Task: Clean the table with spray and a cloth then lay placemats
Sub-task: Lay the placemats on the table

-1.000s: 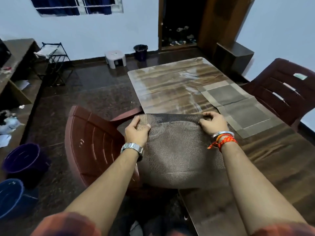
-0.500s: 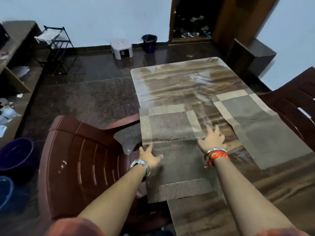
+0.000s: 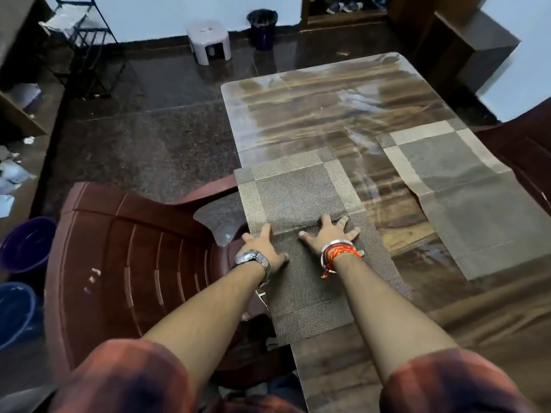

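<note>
The near placemat (image 3: 301,210) lies flat along the left edge of the table (image 3: 322,105), its left border running right at the table's rim and its near end reaching toward you. There's a crease across its middle, and that's just where your hands are. Your left hand (image 3: 262,248) is spread flat, palm down, on the mat's left side, fingers pointing away from you, gripping nothing. Your right hand (image 3: 329,235) is flat too, fingers fanned wide over the crease, pressing on the weave and holding nothing. A watch (image 3: 252,259) sits on your left wrist; a bangle and orange threads (image 3: 340,253) on your right.

Across the table, a second placemat (image 3: 465,198) lies along the right edge, well apart from the first, with bare glossy wood between them. A brown plastic chair (image 3: 134,257) is tucked just beside the table on your left. Farther off on the dark floor stand a small white stool (image 3: 208,40) and a dark bin (image 3: 262,28) near the wall.
</note>
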